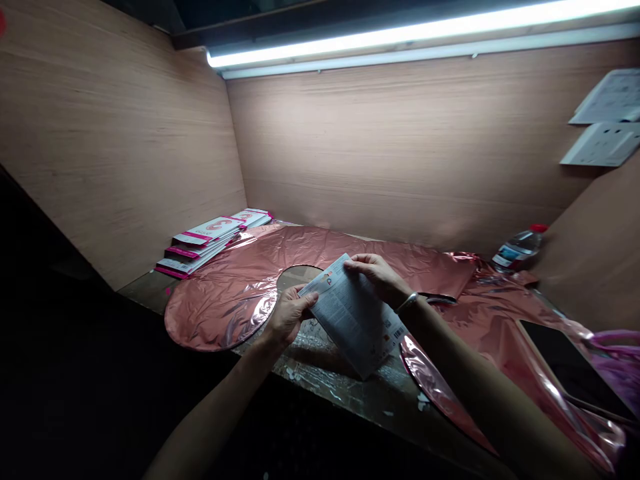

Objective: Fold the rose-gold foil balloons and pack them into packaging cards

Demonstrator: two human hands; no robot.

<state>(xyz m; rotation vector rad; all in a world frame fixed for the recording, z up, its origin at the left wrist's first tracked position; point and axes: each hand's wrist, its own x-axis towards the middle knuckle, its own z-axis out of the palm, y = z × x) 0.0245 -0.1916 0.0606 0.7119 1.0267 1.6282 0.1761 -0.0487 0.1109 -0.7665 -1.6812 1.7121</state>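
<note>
Printed card [353, 319], grey with small text, is being held up between both hands over the bench. Left hand [289, 315] is pinching its near-left edge, fingers curled shut around it; right hand [379, 276] is gripping the far top corner, fingers closed on it. Beneath the hands a rose-gold foil balloon [235, 287] is lying flat. Beyond the left hand a stack of packets [210, 241] is resting; past the right wrist what is probably a water bottle [517, 250] is lying.

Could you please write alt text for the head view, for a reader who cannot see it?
Two hands, left hand and right hand, hold a printed card over a flat rose-gold foil balloon on a workbench. Pink-and-white packets are stacked at left; a water bottle lies at right.
</note>
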